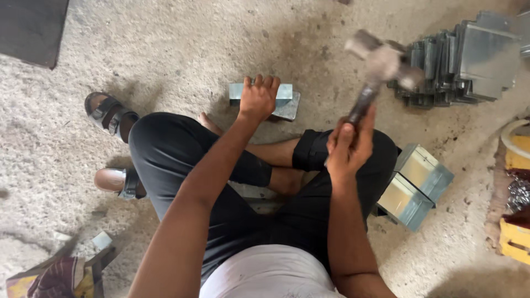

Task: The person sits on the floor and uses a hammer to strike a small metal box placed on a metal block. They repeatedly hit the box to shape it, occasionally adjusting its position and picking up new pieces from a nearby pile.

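Metal box (287,98) under left hand (257,99), hammer (381,63) seemingly raised in right hand (348,148)

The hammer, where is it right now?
In the head view, the hammer is raised in the right hand, right of the metal piece and beside the stacked metal parts.

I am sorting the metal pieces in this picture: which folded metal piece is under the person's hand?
The folded piece on the floor before the knees, pressed by the left hand; the pair and the stack lie untouched.
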